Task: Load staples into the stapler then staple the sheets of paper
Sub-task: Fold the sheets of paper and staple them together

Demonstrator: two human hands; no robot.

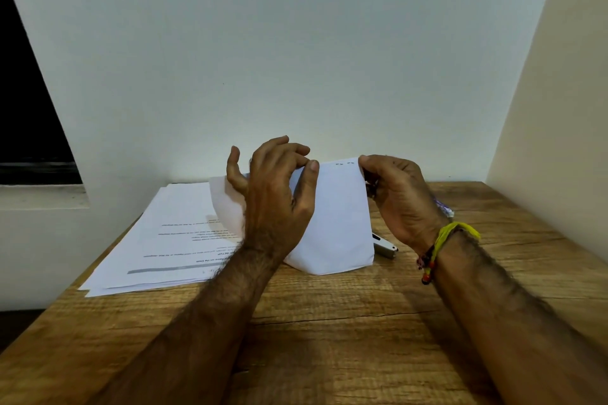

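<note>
Sheets of paper (335, 223) stand lifted off the counter (329, 322); we pinch their top edge with left hand (276, 194) and right hand (398, 197); the stapler (385, 248) lies behind; more pages (171, 240) lie left.

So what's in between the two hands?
In the head view, a held-up set of white sheets spans the gap between the left hand and right hand. Both pinch its top edge, where small staple marks show near the right hand.

Bare forearms — yellow thread band (455, 233), beads (426, 268) on right wrist.
</note>
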